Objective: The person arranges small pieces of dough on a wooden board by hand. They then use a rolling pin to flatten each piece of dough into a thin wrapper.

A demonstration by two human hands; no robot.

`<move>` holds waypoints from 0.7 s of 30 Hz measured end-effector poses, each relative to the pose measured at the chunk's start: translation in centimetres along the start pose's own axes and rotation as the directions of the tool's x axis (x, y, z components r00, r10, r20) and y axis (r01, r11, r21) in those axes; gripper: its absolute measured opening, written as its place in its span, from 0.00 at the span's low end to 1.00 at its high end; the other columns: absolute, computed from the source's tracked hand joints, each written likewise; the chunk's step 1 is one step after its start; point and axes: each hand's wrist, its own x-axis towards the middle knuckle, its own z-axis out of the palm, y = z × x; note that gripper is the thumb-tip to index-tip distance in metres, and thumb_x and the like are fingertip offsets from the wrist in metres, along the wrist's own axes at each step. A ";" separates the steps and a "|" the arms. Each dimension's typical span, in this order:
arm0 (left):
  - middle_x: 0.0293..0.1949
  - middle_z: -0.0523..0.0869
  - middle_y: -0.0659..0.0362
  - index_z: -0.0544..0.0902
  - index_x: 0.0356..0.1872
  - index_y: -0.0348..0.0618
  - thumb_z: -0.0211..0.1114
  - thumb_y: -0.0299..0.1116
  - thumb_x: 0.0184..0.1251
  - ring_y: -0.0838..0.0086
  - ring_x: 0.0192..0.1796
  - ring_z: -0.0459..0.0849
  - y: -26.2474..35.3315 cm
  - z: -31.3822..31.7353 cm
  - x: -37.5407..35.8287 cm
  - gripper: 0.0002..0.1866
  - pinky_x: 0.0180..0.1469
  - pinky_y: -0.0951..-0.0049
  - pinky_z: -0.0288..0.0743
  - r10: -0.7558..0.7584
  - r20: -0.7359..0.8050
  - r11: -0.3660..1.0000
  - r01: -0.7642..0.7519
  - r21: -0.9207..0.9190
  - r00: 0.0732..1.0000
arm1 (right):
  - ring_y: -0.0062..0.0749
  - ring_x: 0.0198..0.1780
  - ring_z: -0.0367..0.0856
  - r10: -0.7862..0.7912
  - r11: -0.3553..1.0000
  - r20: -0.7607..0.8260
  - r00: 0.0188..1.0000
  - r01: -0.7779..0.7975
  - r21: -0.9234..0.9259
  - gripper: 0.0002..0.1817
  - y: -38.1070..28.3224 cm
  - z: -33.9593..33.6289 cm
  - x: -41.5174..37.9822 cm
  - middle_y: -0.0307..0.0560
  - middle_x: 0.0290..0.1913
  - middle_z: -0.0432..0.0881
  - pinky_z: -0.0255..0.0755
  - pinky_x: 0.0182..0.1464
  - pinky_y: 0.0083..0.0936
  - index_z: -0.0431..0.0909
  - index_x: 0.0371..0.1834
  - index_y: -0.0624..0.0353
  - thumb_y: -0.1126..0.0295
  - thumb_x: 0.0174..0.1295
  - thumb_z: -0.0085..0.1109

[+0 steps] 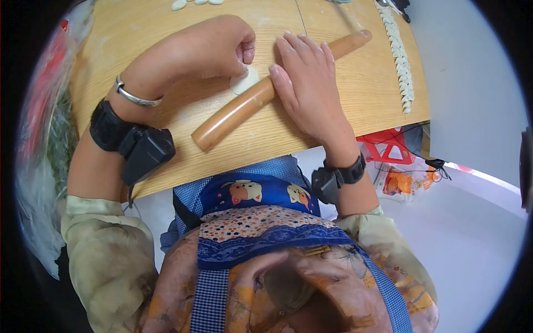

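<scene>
On the wooden table, a round, flat dough wrapper (240, 85) lies partly under a wooden rolling pin (230, 117). My left hand (236, 49) is closed, its thumb and finger pinching the wrapper's upper edge. The remaining fingers curl inward, so their tips are hidden. Across the middle of the pin rests my right hand (308, 83), palm down, its fingers stretched out past the pin rather than wrapped around it. The pin runs diagonally, from near the table's front edge up to the right.
A long row of small, overlapping dough pieces (398, 58) lines the table's right side. Several flat dough rounds (179, 5) lie at the far edge. Clear plastic bags (47, 133) hang at the left. A red plastic basket (388, 149) and cables are below the table at the right.
</scene>
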 end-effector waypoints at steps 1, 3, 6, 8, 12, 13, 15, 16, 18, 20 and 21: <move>0.27 0.84 0.57 0.84 0.34 0.33 0.70 0.25 0.56 0.74 0.32 0.82 0.0 0.0 -0.1 0.07 0.38 0.72 0.77 0.012 -0.017 1.000 -0.012 0.012 1.000 | 0.57 0.76 0.66 0.004 1.000 0.010 1.000 -0.004 0.012 0.30 0.0 -0.3 -0.7 0.62 0.72 0.74 0.49 0.81 0.56 0.72 0.71 0.68 0.54 0.75 0.52; 0.27 0.84 0.57 0.84 0.33 0.33 0.68 0.24 0.56 0.73 0.32 0.82 0.3 -0.1 -0.3 0.06 0.37 0.72 0.77 0.030 -0.033 0.999 -0.030 0.025 0.999 | 0.56 0.77 0.65 0.021 1.000 0.019 1.000 -0.021 0.020 0.31 -0.1 -0.9 -2.0 0.62 0.72 0.74 0.48 0.81 0.56 0.72 0.71 0.67 0.54 0.75 0.51; 0.27 0.83 0.60 0.82 0.35 0.33 0.67 0.24 0.58 0.75 0.33 0.80 0.4 -0.5 -0.3 0.06 0.37 0.73 0.76 -0.018 0.009 0.999 0.018 0.031 1.000 | 0.56 0.78 0.64 0.037 0.999 0.026 0.999 -0.038 0.023 0.32 -0.1 -1.0 -2.7 0.62 0.73 0.73 0.46 0.82 0.56 0.70 0.73 0.67 0.53 0.76 0.50; 0.29 0.80 0.64 0.81 0.37 0.36 0.63 0.25 0.63 0.80 0.34 0.79 -0.1 -0.8 -0.1 0.05 0.37 0.74 0.75 0.060 0.078 0.990 -0.049 -0.130 0.995 | 0.56 0.78 0.64 0.036 0.999 0.025 0.999 -0.036 0.017 0.32 0.0 -1.1 -2.7 0.62 0.73 0.73 0.45 0.82 0.56 0.70 0.74 0.67 0.53 0.77 0.50; 0.31 0.79 0.67 0.80 0.39 0.38 0.60 0.26 0.66 0.84 0.35 0.77 -0.1 -0.4 -0.3 0.04 0.36 0.77 0.73 0.101 0.114 0.948 -0.061 -0.314 0.988 | 0.56 0.78 0.64 0.031 0.999 0.033 0.999 -0.031 0.012 0.33 0.0 -0.8 -2.3 0.61 0.73 0.73 0.45 0.82 0.56 0.69 0.75 0.67 0.52 0.77 0.49; 0.32 0.79 0.67 0.81 0.41 0.39 0.60 0.26 0.67 0.85 0.35 0.77 0.0 -0.4 -0.4 0.05 0.37 0.78 0.74 0.075 0.165 0.932 -0.010 -0.361 0.984 | 0.56 0.77 0.65 0.033 0.999 0.036 0.999 -0.034 0.013 0.33 0.0 -0.8 -2.2 0.61 0.72 0.73 0.46 0.82 0.56 0.69 0.75 0.67 0.52 0.77 0.49; 0.33 0.80 0.67 0.81 0.42 0.39 0.59 0.27 0.68 0.85 0.36 0.77 0.5 -0.8 -0.4 0.06 0.37 0.79 0.74 0.049 0.217 0.913 0.045 -0.407 0.975 | 0.55 0.77 0.65 0.029 0.999 0.031 0.999 -0.030 0.013 0.33 0.0 -0.7 -2.2 0.61 0.72 0.74 0.45 0.82 0.56 0.69 0.74 0.67 0.52 0.77 0.49; 0.34 0.81 0.67 0.82 0.44 0.39 0.59 0.26 0.67 0.85 0.37 0.77 0.8 -1.2 -0.4 0.08 0.38 0.79 0.75 -0.012 0.263 0.925 0.110 -0.363 0.965 | 0.55 0.77 0.65 0.027 1.000 0.025 0.999 -0.027 0.010 0.33 0.0 -0.7 -2.2 0.61 0.71 0.74 0.45 0.82 0.57 0.70 0.74 0.67 0.52 0.77 0.49; 0.36 0.81 0.66 0.82 0.46 0.38 0.60 0.25 0.66 0.85 0.38 0.78 0.7 -1.2 -0.3 0.10 0.38 0.80 0.75 -0.073 0.306 0.932 0.174 -0.318 0.949 | 0.55 0.77 0.66 0.028 0.999 0.025 0.999 -0.029 0.014 0.33 0.0 -0.7 -2.1 0.61 0.71 0.74 0.45 0.82 0.57 0.70 0.74 0.68 0.52 0.77 0.49; 0.36 0.83 0.66 0.83 0.47 0.37 0.61 0.22 0.63 0.83 0.39 0.79 0.3 -0.8 -0.2 0.12 0.42 0.78 0.77 -0.033 0.256 0.958 0.104 -0.269 0.966 | 0.55 0.76 0.66 0.029 0.999 0.026 0.999 -0.030 0.021 0.32 0.0 -0.6 -2.1 0.61 0.71 0.74 0.45 0.82 0.57 0.70 0.73 0.68 0.52 0.77 0.49; 0.36 0.83 0.66 0.83 0.47 0.37 0.61 0.22 0.63 0.83 0.39 0.79 0.2 -0.9 -0.2 0.12 0.42 0.78 0.77 -0.035 0.257 0.957 0.106 -0.270 0.966 | 0.55 0.76 0.66 0.026 0.999 0.025 0.999 -0.026 0.020 0.32 0.0 -0.6 -2.0 0.61 0.70 0.75 0.46 0.82 0.57 0.70 0.73 0.68 0.52 0.76 0.49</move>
